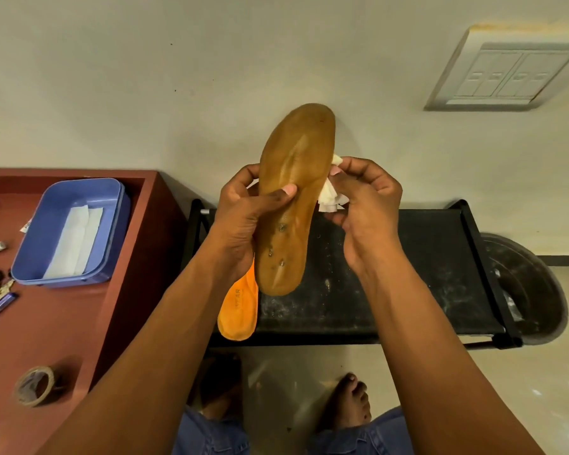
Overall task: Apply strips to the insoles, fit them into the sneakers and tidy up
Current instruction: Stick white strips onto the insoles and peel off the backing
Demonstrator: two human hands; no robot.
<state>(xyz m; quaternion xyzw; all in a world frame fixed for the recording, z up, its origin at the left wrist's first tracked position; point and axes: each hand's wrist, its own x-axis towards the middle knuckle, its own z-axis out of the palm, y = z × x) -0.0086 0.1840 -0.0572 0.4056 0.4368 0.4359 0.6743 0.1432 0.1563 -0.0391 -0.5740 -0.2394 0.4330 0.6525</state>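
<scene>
Home room: wall switches, shoe rack.

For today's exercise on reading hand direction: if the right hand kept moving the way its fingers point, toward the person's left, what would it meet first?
Most likely the brown, shoe-shaped insole, whose edge lies just beyond the right hand and the crumpled white strip it pinches. The left hand comes after. Depth is uncertain.

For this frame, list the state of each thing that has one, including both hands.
Left hand: grips both insoles.
Brown insole: held upright, underside toward camera.
Orange insole: held behind the brown one, mostly hidden.
Right hand: pinches crumpled white strip at the brown insole's edge.
Blue plastic tray: open, white strips lying flat inside.
Tape roll: lying on red table.
</scene>
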